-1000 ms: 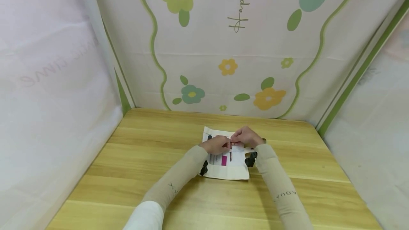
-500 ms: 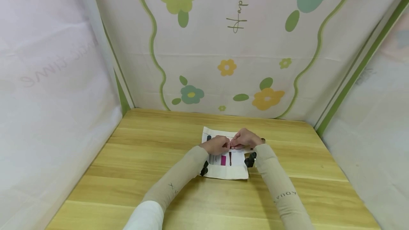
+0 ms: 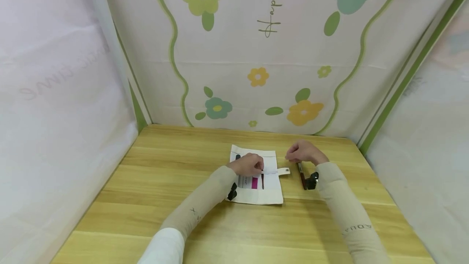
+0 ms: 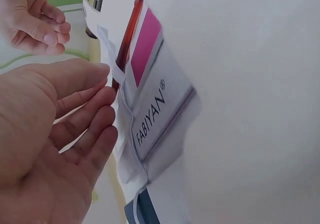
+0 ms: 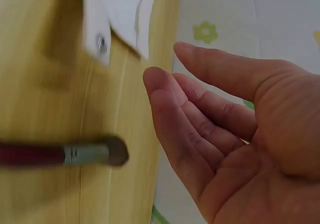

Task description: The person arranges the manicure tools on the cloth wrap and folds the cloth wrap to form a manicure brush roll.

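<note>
A white fabric brush roll (image 3: 256, 198) lies on the table, with a grey "FABIYAN" print (image 4: 152, 116) and a magenta patch (image 4: 146, 46). My left hand (image 3: 249, 164) pinches a slim makeup brush with a red-brown handle (image 4: 131, 26) at the edge of the pocket band. That handle shows through the clear or thin pocket below the band. To the right, my right hand (image 3: 305, 151) hovers with loosely bent fingers and nothing between thumb and forefinger. Near it is a second makeup brush (image 5: 87, 154), dark red with a silver ferrule and dark bristles.
The roll's strap with a metal snap (image 3: 283, 171) sticks out to the right. A dark blue item (image 4: 145, 210) sits at the pocket's left end. Behind the wooden table (image 3: 176, 166) hangs a floral cloth (image 3: 234, 52).
The slim brush has slid down beneath the band. My right hand has left it and moved right, over the second brush. The left hand stays at the band.
</note>
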A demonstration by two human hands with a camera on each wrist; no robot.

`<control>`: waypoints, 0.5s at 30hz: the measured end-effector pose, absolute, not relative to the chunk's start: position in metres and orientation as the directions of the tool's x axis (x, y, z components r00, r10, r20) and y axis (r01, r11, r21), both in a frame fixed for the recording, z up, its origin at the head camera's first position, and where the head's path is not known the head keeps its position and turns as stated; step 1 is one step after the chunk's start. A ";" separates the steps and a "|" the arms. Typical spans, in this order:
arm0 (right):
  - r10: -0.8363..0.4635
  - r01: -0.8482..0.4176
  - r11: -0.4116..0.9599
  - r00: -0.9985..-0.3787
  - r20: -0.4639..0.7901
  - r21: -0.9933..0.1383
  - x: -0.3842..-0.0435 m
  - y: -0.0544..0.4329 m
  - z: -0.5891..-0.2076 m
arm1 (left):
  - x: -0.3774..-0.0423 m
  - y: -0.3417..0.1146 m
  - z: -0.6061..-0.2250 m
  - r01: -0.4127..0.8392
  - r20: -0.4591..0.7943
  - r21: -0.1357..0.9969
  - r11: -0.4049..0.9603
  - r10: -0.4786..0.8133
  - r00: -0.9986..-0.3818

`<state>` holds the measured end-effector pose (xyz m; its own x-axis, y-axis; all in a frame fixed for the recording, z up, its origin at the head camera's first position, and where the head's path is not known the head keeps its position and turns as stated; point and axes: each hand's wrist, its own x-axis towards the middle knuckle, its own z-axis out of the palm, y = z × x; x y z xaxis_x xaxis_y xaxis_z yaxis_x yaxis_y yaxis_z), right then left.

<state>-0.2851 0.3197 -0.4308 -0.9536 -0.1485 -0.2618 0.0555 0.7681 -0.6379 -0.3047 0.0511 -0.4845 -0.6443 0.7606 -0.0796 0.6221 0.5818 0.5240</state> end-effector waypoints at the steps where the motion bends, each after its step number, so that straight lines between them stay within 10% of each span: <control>1: -0.141 0.057 0.772 -0.956 -0.257 -0.634 -0.283 0.325 -0.430 | -0.305 0.052 -0.485 0.634 -0.062 0.522 0.570 0.767 -0.638; 15: 0.002 0.068 0.825 -0.993 -0.118 -0.562 -0.262 0.368 -0.461 | -0.292 0.070 -0.483 0.662 -0.025 0.492 0.565 0.769 -0.638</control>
<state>-0.2617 0.3684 -0.4607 -0.9930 0.0020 -0.1179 0.0683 0.8246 -0.5615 -0.2924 0.0702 -0.4826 -0.6383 0.7694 -0.0247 0.6622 0.5651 0.4921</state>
